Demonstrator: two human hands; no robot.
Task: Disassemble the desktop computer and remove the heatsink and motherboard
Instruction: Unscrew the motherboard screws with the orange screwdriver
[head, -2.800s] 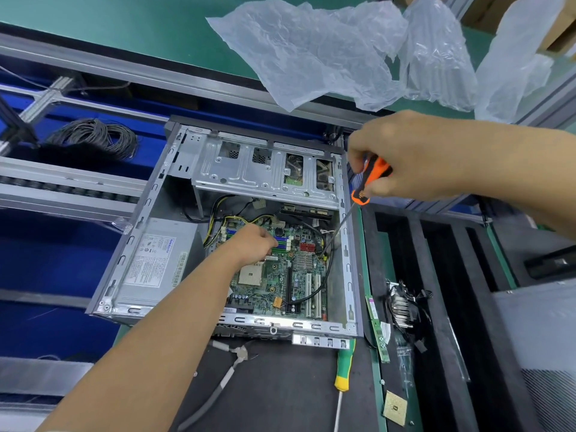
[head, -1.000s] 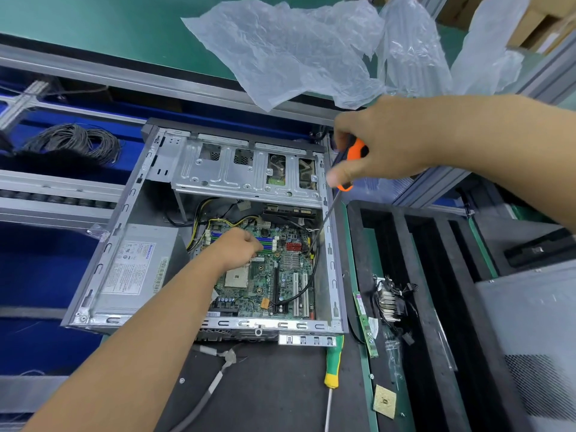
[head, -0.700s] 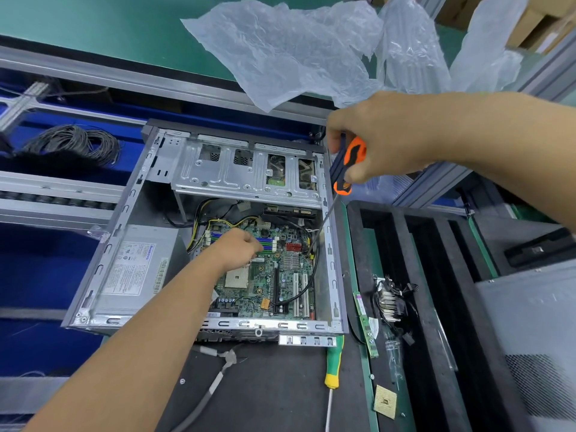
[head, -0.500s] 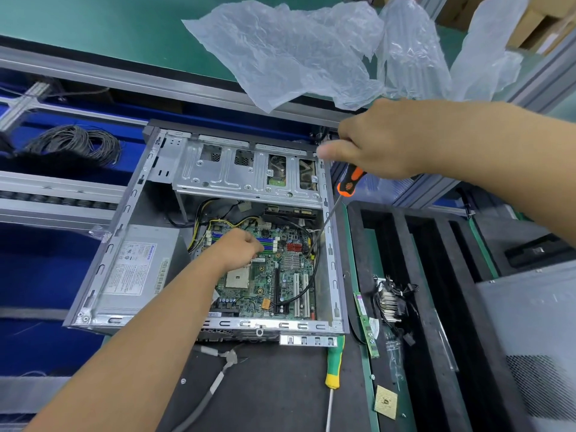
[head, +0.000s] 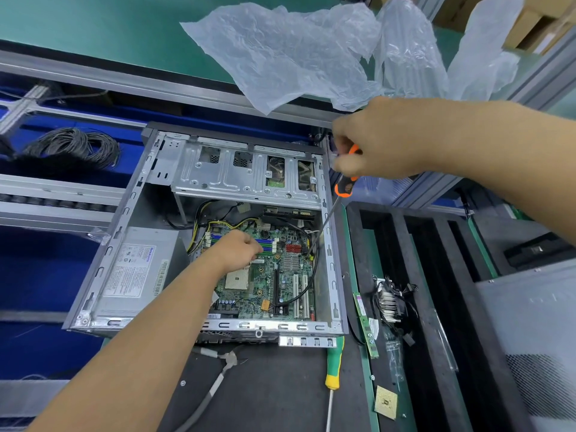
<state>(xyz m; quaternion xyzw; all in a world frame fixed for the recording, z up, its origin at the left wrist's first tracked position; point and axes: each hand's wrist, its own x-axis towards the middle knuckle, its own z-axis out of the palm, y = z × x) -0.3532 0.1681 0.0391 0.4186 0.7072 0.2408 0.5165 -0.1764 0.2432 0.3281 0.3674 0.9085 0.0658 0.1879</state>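
right hand grasps screwdriver | tip on motherboard | left hand curled there

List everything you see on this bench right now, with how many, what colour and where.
Open grey metal computer case: one, centre.
Green motherboard: one, inside case.
Grey power supply box: one, case left.
Orange-and-black screwdriver: one, tip on motherboard's right edge.
Green-and-yellow screwdriver: one, below case.
Clear plastic bags: several, top.
Coiled black cable: one, upper left.
Green memory stick: one, right of case.
Left hand: on motherboard.
Right hand: grips orange-and-black screwdriver.
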